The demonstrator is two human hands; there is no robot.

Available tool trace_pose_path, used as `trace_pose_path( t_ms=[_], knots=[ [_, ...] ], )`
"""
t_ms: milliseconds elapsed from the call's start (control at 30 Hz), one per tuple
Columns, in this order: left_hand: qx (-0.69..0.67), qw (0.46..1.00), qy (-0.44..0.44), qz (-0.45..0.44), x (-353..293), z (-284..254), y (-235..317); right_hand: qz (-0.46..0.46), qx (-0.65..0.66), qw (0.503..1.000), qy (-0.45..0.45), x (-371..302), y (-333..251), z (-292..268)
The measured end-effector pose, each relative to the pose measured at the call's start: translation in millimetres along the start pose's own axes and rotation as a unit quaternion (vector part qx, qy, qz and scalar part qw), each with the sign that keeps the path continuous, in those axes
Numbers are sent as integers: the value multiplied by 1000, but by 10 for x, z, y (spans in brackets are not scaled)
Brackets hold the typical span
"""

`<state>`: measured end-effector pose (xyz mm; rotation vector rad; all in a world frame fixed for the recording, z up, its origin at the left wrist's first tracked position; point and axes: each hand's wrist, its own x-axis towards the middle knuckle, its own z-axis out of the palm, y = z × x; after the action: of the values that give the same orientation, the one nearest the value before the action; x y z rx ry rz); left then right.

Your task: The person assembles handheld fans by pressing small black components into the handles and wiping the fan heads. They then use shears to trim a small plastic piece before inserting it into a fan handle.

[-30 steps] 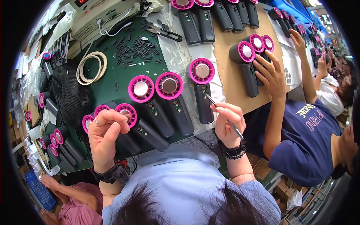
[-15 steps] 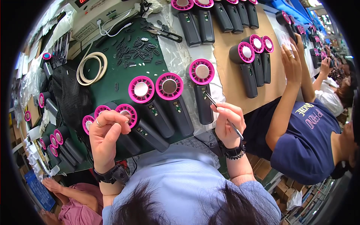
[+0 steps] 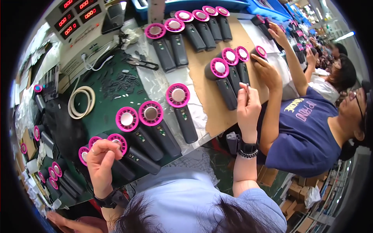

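My left hand is closed, thumb against fingertips, above a row of dark handheld fans with pink grilles; whatever it may pinch is too small to make out. It partly covers a fan's pink head. My right hand is raised at the right over the brown cardboard, closed on tweezers, of which only a bit shows past the fingers. Left of it lies a single fan with a small green circuit board exposed in its handle. Two similar fans lie nearer my left hand.
Small black parts are scattered on the green mat, near black snips and a cream coil. More fans rest on the cardboard. A power supply stands behind. At right, a co-worker's hand touches a fan.
My right hand with the tweezers has moved away from the single fan, to the right. My left hand stays closed over the row. The view has shifted; the co-worker's hand has moved to a nearer fan.
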<state>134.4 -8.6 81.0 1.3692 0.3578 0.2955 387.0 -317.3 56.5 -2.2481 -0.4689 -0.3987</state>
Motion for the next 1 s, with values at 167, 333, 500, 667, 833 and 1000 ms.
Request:
trace_pose_path(
  t_ms=[167, 333, 500, 667, 833, 1000],
  knots=[
    [1, 999, -7, -31, 46, 63, 18, -36, -150, 987, -52, -94, 116, 159],
    [-47, 996, -59, -43, 88, 111, 38, 13, -122, 985, -117, -187, -108, 198],
    [-58, 991, -93, -70, 107, 162, 27, 19, -52, 989, -139, -449, -288, 345],
    [-42, 990, -112, -73, 152, 190, 21, 37, -44, 989, -137, -543, -402, 447],
    [-46, 982, -151, -103, 196, 237, 62, 26, 1, 991, -134, -503, -501, 296],
    [-54, 972, -185, -133, 263, 283, 110, -35, 201, 978, -38, -388, -513, 27]
  ],
)
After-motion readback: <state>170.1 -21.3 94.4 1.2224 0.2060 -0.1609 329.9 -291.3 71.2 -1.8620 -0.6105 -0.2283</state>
